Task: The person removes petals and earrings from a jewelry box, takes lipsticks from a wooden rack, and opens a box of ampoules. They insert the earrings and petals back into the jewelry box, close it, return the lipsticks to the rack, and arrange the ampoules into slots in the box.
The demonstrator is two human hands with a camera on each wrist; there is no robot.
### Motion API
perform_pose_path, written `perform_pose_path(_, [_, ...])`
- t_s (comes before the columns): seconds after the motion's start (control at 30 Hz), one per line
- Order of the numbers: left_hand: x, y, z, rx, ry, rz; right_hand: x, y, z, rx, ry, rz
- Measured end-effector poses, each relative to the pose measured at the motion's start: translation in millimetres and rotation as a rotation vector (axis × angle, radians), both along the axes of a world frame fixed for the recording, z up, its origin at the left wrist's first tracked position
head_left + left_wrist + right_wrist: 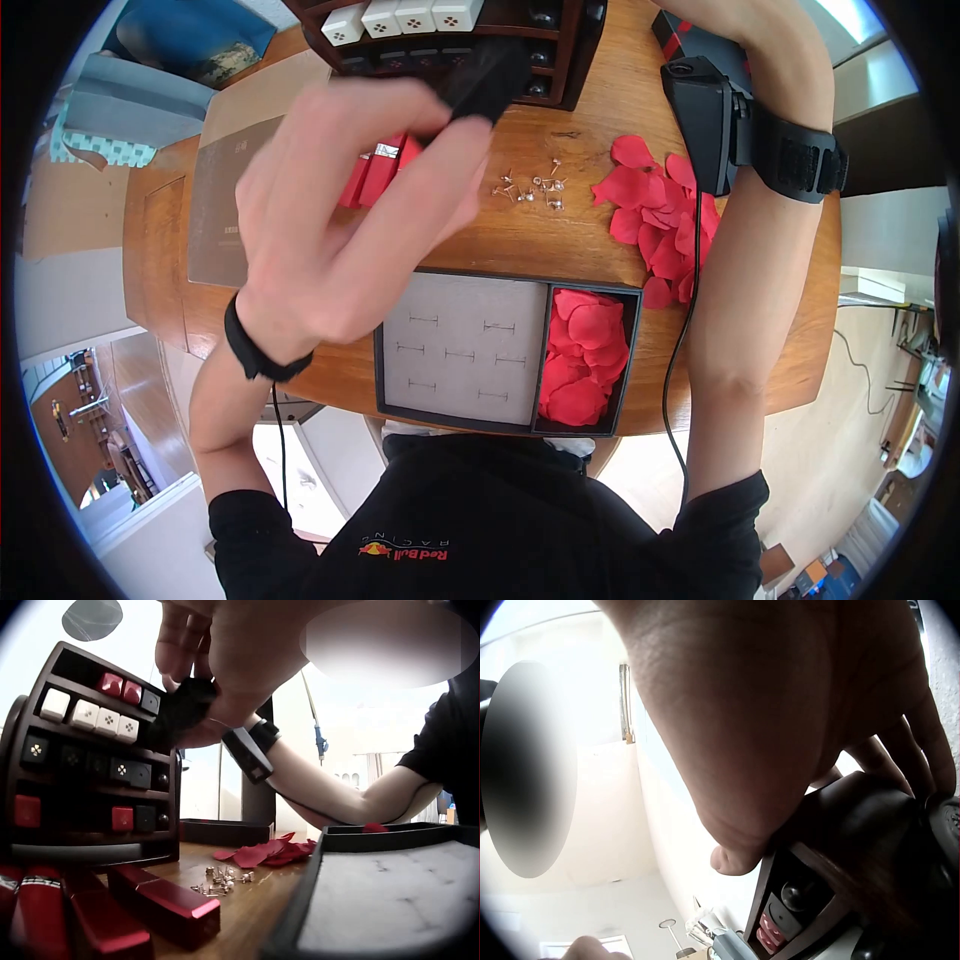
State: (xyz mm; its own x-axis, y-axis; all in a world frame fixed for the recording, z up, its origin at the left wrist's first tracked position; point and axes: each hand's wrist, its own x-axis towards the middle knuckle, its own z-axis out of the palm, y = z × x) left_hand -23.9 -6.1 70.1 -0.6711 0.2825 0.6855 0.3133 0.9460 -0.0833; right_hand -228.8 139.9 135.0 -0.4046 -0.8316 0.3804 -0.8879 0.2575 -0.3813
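My left hand (350,205) is raised above the table and grips a black, block-shaped lipstick tube (187,709) in front of the dark wooden lipstick rack (45,772). White lipstick tubes (105,718) with clover marks, and black and red ones, lie end-out on its shelves. My right hand (795,705) reaches over the rack's top, with the thumb on one side and fingers down the other. Below my left hand, several red lipstick tubes (161,904) lie on the table, partly hidden in the head view.
Near my body stands a black box (460,350) with a slotted grey insert and a side compartment of red petals (585,355). Small earrings (535,190) and loose petals (655,215) lie on the wooden table. A flat brown box (225,190) is at left, a dark box (730,60) at back right.
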Motion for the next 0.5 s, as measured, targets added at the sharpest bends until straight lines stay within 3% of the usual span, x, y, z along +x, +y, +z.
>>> perform_pose_path(0.07, [8, 1, -6, -0.011, -0.026, -0.012, -6, -3, 13, 0.161, -0.156, -0.023])
perform_pose_path(0.2, [10, 2, -25, 0.092, -0.239, 0.027, -13, -3, 1, 0.102, -0.18, 0.128])
perform_pose_path(0.27, [6, 4, -32, 0.042, -0.353, 0.096, 4, -6, -15, -0.084, 0.115, -0.021])
perform_pose_path(0.3, [6, 6, -35, 0.044, -0.38, 0.118, -1, -4, -10, -0.085, 0.115, -0.022])
perform_pose_path(0.37, [4, 8, -35, -0.013, -0.416, 0.133, -13, -2, 6, 0.05, -0.162, 0.096])
perform_pose_path(0.4, [3, 9, -35, -0.068, -0.452, 0.15, -13, 0, 2, 0.05, -0.162, 0.095])
perform_pose_path(0.5, [1, 10, -37, -0.075, -0.555, 0.18, 2, -3, -6, 0.031, 0.052, -0.019])
